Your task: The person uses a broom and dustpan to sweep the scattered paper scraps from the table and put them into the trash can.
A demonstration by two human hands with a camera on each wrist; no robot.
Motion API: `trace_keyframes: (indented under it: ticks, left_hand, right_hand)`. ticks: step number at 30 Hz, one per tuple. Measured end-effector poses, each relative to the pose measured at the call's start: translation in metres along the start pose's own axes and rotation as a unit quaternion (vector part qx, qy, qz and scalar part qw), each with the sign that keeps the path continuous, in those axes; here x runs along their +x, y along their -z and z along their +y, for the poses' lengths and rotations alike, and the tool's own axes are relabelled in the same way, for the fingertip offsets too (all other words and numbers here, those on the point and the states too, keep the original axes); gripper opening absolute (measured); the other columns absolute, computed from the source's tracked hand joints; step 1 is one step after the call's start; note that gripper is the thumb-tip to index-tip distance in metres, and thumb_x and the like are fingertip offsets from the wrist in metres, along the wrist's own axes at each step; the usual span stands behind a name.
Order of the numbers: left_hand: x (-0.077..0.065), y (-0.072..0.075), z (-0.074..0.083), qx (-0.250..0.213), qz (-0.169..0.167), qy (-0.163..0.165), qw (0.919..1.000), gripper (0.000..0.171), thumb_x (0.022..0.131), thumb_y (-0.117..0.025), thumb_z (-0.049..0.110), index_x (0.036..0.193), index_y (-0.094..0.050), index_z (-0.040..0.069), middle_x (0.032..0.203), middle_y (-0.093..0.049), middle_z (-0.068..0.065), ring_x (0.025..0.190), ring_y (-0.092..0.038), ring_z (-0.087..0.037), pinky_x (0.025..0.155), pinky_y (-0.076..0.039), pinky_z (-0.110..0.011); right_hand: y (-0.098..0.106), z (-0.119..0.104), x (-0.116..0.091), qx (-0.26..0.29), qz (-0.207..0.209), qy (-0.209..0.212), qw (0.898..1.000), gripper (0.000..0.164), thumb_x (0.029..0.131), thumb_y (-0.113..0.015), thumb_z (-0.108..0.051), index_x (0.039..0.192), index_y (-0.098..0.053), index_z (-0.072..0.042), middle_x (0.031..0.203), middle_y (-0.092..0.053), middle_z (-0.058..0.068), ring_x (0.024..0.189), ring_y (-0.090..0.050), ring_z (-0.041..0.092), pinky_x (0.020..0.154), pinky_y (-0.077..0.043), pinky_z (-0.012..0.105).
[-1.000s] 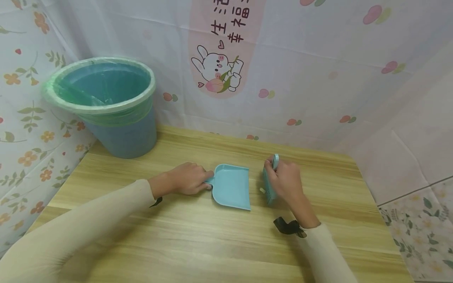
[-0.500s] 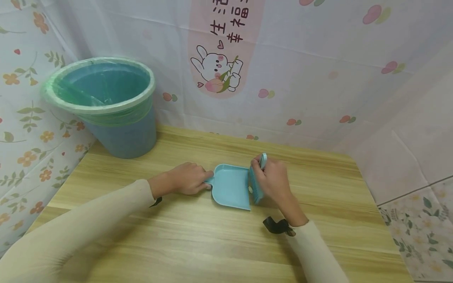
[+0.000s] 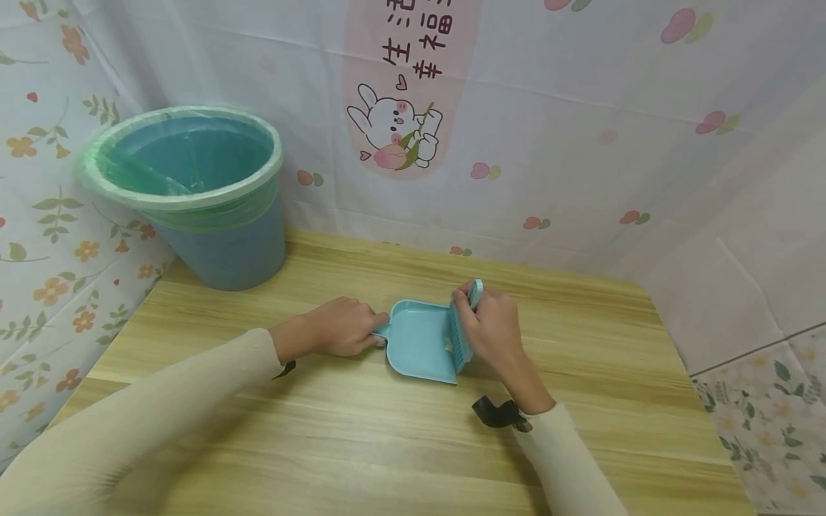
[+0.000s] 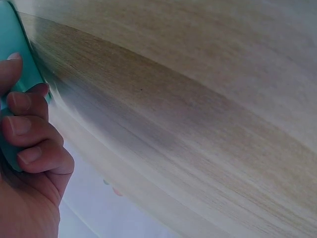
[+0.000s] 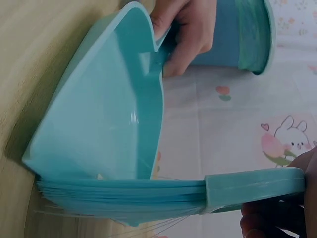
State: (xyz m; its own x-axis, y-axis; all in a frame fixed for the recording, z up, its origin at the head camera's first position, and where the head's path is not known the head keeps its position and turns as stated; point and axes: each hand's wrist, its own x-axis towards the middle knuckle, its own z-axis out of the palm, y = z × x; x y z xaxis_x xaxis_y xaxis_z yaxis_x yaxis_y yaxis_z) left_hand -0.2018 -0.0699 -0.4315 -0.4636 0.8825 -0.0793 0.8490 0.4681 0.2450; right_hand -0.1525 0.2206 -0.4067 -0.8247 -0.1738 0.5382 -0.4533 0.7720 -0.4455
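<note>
A light blue dustpan [image 3: 419,340] lies on the wooden table, its front lip facing right. My left hand [image 3: 342,326] grips its short handle; in the left wrist view the fingers [image 4: 37,131] are curled round it. My right hand [image 3: 493,326] holds a matching hand brush [image 5: 252,191] upright, bristles down. The bristles [image 5: 124,196] press along the dustpan's front lip. A small pale scrap [image 3: 448,345] sits right at the bristles, just inside the lip; in the right wrist view only its tip shows above them.
A blue bucket [image 3: 239,251] lined with a green plastic bag stands at the table's back left corner. A printed white curtain [image 3: 561,143] hangs behind the wooden table [image 3: 361,444]. A black strap [image 3: 497,413] hangs at the right wrist.
My right hand has moved left with the brush, carrying the pale scrap from the table onto the dustpan's lip. The left hand and dustpan have stayed in place.
</note>
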Motion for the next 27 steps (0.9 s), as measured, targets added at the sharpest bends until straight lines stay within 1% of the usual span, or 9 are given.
trace_keyframes:
  ticks: [5, 8, 13, 15, 17, 21, 22, 24, 27]
  left_hand:
    - [-0.001, 0.000, 0.000, -0.003, 0.001, 0.001, 1.0000, 0.025, 0.112, -0.064, 0.030, 0.108, -0.061, 0.006, 0.071, -0.043, 0.006, 0.063, -0.043, -0.010, 0.058, -0.036, -0.028]
    - [-0.002, 0.000, 0.000, -0.003, 0.000, 0.004, 1.0000, 0.025, 0.112, -0.064, 0.031, 0.108, -0.061, 0.006, 0.071, -0.043, 0.006, 0.063, -0.043, -0.010, 0.058, -0.035, -0.028]
    - [-0.001, -0.001, 0.000, -0.002, -0.002, 0.007, 1.0000, 0.026, 0.113, -0.064, 0.032, 0.110, -0.062, 0.006, 0.071, -0.042, 0.006, 0.062, -0.042, -0.010, 0.058, -0.033, -0.027]
    - [0.000, -0.002, 0.000, -0.001, 0.000, 0.004, 1.0000, 0.026, 0.113, -0.064, 0.032, 0.110, -0.062, 0.006, 0.071, -0.042, 0.006, 0.062, -0.043, -0.010, 0.058, -0.034, -0.027]
    - [0.000, -0.002, 0.000, 0.002, 0.004, 0.001, 1.0000, 0.026, 0.113, -0.064, 0.032, 0.110, -0.062, 0.006, 0.071, -0.043, 0.006, 0.062, -0.043, -0.010, 0.058, -0.035, -0.028]
    - [-0.001, -0.002, 0.001, 0.005, 0.008, -0.001, 1.0000, 0.026, 0.112, -0.065, 0.032, 0.108, -0.061, 0.007, 0.071, -0.044, 0.005, 0.062, -0.044, -0.010, 0.058, -0.036, -0.028]
    - [-0.001, -0.002, 0.001, 0.005, 0.008, -0.001, 1.0000, 0.026, 0.112, -0.065, 0.032, 0.108, -0.061, 0.007, 0.071, -0.044, 0.005, 0.062, -0.044, -0.010, 0.058, -0.036, -0.028]
    - [-0.002, -0.001, 0.001, 0.003, 0.006, 0.000, 1.0000, 0.026, 0.112, -0.065, 0.032, 0.108, -0.061, 0.007, 0.070, -0.043, 0.005, 0.062, -0.044, -0.010, 0.058, -0.036, -0.028]
    - [-0.002, 0.000, 0.001, 0.000, 0.004, 0.002, 1.0000, 0.026, 0.112, -0.064, 0.032, 0.108, -0.061, 0.006, 0.070, -0.043, 0.005, 0.062, -0.044, -0.010, 0.058, -0.035, -0.028]
  right_hand:
    - [-0.003, -0.005, 0.003, 0.009, 0.010, 0.007, 1.000, 0.027, 0.107, -0.062, -0.014, 0.091, -0.078, 0.001, 0.067, -0.066, 0.005, 0.053, -0.047, 0.014, 0.051, -0.037, 0.031]
    - [-0.006, -0.009, 0.005, 0.021, 0.007, 0.003, 1.000, 0.028, 0.107, -0.061, -0.015, 0.091, -0.079, 0.000, 0.068, -0.067, 0.004, 0.054, -0.048, 0.014, 0.052, -0.037, 0.032]
    - [-0.007, -0.012, 0.007, 0.049, -0.003, -0.019, 0.999, 0.030, 0.108, -0.059, -0.017, 0.093, -0.078, 0.000, 0.070, -0.066, 0.006, 0.052, -0.041, 0.013, 0.050, -0.033, 0.032]
    - [-0.006, -0.013, 0.006, 0.057, -0.003, -0.029, 0.998, 0.030, 0.109, -0.058, -0.017, 0.093, -0.078, 0.000, 0.074, -0.069, 0.006, 0.052, -0.040, 0.013, 0.050, -0.032, 0.031]
    - [-0.003, -0.012, 0.006, 0.063, -0.002, -0.041, 0.997, 0.031, 0.109, -0.057, -0.017, 0.094, -0.078, 0.000, 0.071, -0.066, 0.007, 0.051, -0.038, 0.012, 0.049, -0.031, 0.030]
    - [0.006, -0.009, 0.006, 0.052, 0.011, -0.050, 0.997, 0.031, 0.109, -0.057, -0.017, 0.095, -0.078, -0.001, 0.070, -0.068, 0.007, 0.052, -0.043, 0.015, 0.049, -0.031, 0.032]
    - [0.009, -0.008, 0.006, 0.045, 0.015, -0.049, 0.998, 0.031, 0.109, -0.057, -0.017, 0.096, -0.079, 0.000, 0.070, -0.068, 0.007, 0.052, -0.046, 0.015, 0.049, -0.032, 0.032]
    - [0.015, -0.005, 0.005, 0.029, 0.022, -0.047, 0.998, 0.031, 0.108, -0.056, -0.018, 0.096, -0.079, 0.000, 0.075, -0.072, 0.008, 0.055, -0.054, 0.018, 0.050, -0.036, 0.034]
    - [0.023, 0.002, 0.003, 0.004, 0.024, -0.051, 0.998, 0.032, 0.108, -0.056, -0.018, 0.097, -0.080, 0.001, 0.077, -0.075, 0.011, 0.059, -0.063, 0.024, 0.051, -0.041, 0.034]
